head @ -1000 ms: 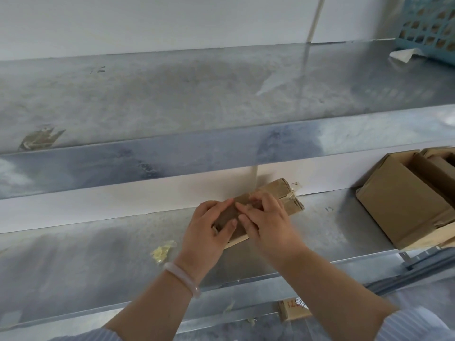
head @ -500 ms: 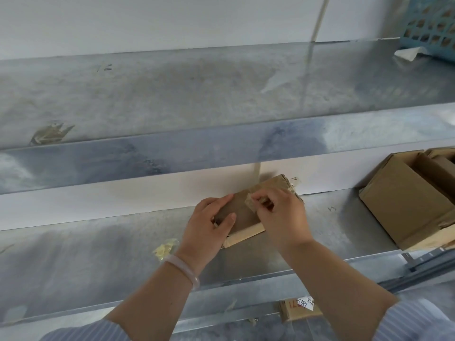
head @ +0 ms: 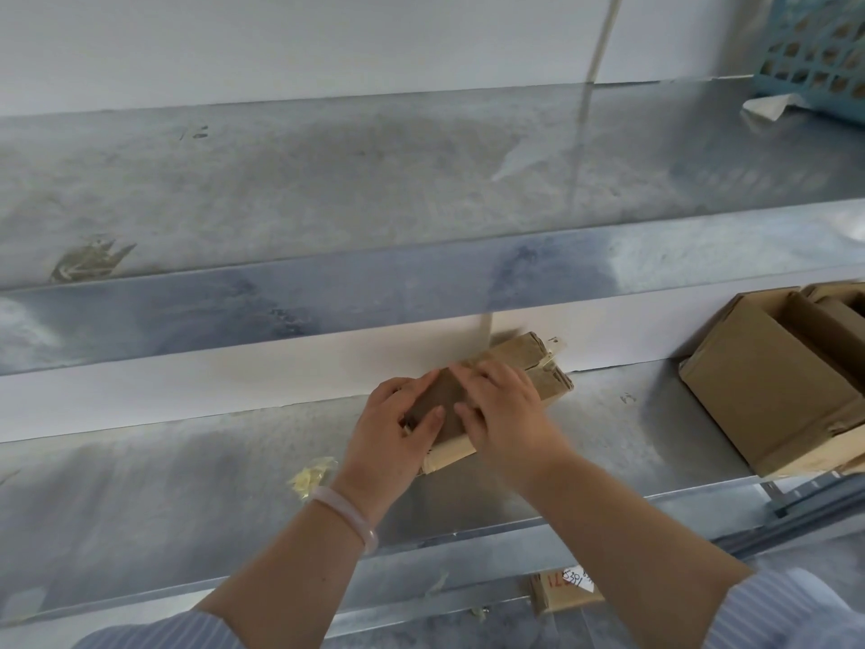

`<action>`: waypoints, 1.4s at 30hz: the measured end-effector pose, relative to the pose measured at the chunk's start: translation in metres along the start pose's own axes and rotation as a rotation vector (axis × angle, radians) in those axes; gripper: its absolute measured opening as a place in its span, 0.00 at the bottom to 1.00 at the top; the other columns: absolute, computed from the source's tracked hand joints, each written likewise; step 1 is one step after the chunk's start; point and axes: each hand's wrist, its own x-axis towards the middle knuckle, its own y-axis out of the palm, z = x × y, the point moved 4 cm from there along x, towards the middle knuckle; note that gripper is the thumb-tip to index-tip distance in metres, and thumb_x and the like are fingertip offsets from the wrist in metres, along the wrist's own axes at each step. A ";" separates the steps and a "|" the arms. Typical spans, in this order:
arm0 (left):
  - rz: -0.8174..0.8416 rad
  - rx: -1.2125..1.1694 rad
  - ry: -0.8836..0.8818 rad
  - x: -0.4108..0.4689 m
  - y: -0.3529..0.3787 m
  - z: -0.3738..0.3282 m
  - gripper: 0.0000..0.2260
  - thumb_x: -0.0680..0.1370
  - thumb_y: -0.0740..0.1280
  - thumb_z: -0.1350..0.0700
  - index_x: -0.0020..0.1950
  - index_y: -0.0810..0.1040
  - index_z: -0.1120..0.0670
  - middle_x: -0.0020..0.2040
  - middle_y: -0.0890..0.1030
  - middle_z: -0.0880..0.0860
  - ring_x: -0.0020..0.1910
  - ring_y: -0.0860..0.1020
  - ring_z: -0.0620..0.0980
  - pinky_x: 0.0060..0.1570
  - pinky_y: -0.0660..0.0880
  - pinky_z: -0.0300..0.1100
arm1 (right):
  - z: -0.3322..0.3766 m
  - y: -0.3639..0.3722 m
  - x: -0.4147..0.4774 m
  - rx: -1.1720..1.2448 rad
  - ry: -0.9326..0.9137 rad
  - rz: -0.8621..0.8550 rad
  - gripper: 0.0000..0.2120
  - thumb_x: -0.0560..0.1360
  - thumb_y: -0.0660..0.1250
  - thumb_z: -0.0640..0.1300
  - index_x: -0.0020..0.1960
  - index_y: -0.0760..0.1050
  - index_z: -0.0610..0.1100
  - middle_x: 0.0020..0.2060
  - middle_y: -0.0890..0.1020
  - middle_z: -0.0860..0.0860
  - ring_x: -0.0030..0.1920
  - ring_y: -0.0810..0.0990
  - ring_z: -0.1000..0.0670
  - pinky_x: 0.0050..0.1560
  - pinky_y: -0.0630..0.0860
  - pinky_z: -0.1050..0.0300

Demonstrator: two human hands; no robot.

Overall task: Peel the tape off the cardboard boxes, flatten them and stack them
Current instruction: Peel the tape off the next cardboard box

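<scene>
A small brown cardboard box lies on the lower metal shelf, tilted with its far end toward the upper right. Strips of pale tape stick out at that far end. My left hand grips the near left end, thumb on top. Pressed on the middle of the box, my right hand has its fingers curled on the top face. The hands hide most of the box's near half.
A larger open cardboard box sits at the right of the same shelf. A crumpled ball of tape lies left of my hands. On the upper shelf, a teal basket stands at far right. A labelled box lies below.
My right hand slid from the box's far end back toward its middle and near side. The left hand kept its hold on the near end. The view shifted slightly.
</scene>
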 end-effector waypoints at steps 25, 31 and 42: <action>0.009 0.014 -0.015 0.004 0.001 0.005 0.19 0.77 0.66 0.47 0.67 0.72 0.38 0.56 0.69 0.34 0.56 0.69 0.32 0.58 0.71 0.36 | -0.015 -0.012 0.018 -0.022 0.203 0.033 0.09 0.74 0.68 0.54 0.51 0.77 0.51 0.51 0.77 0.54 0.58 0.73 0.50 0.59 0.67 0.57; -0.017 0.037 -0.013 0.004 0.000 0.004 0.18 0.76 0.67 0.46 0.66 0.73 0.37 0.56 0.69 0.32 0.56 0.69 0.30 0.52 0.66 0.24 | -0.019 -0.026 0.021 0.023 0.211 -0.073 0.08 0.70 0.70 0.42 0.38 0.71 0.48 0.40 0.75 0.53 0.41 0.75 0.49 0.40 0.71 0.56; -0.029 0.061 -0.028 0.007 -0.003 0.001 0.18 0.76 0.67 0.48 0.66 0.74 0.39 0.55 0.69 0.33 0.56 0.69 0.29 0.53 0.65 0.24 | -0.013 -0.018 0.004 -0.154 -0.140 -0.216 0.13 0.74 0.71 0.40 0.58 0.82 0.40 0.49 0.83 0.46 0.48 0.80 0.40 0.51 0.79 0.45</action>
